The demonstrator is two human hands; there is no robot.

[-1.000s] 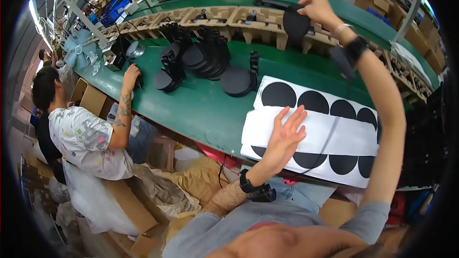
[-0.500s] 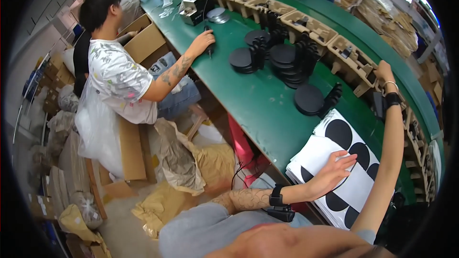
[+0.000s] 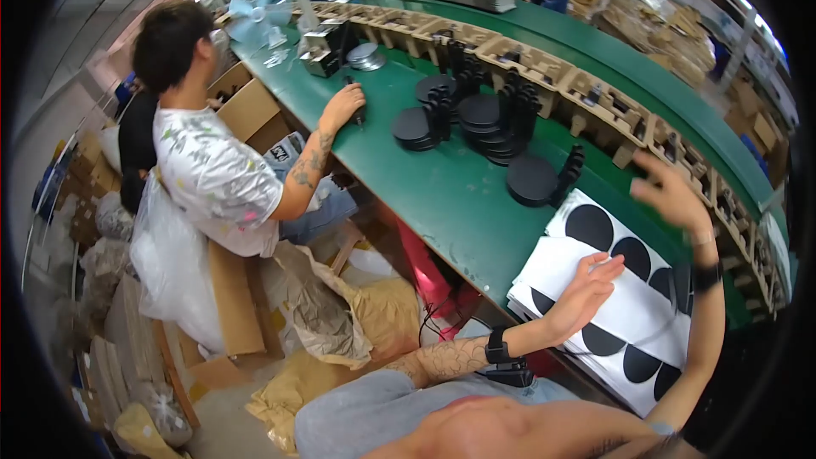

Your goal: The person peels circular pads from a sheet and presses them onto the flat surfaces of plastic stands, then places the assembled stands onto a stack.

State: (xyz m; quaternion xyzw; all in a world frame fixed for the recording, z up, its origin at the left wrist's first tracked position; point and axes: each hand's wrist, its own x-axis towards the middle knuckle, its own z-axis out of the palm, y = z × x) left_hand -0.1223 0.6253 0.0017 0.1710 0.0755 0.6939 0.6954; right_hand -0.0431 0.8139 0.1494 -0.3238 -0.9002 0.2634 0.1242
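Observation:
My left hand is over a stack of white sheets printed or set with black discs. Its fingers are stretched out, and nothing shows in them. Farther right, my right hand is in the air beside the row of tan moulded trays. Motion blurs it, but finger and thumb look apart with nothing between them. Just beyond the sheets lies a round black base with black curved pieces beside it. More round black bases are piled farther along the green table.
A co-worker at the left has a hand on a black handheld tool. Silver discs and a pale blue fan blade are at the table's far end. An open carton and brown crumpled paper are left of the table.
My right hand has drawn back from a tray, moving left and nearer. My left hand stays over the sheets, shifted slightly. The whole view has shifted a little.

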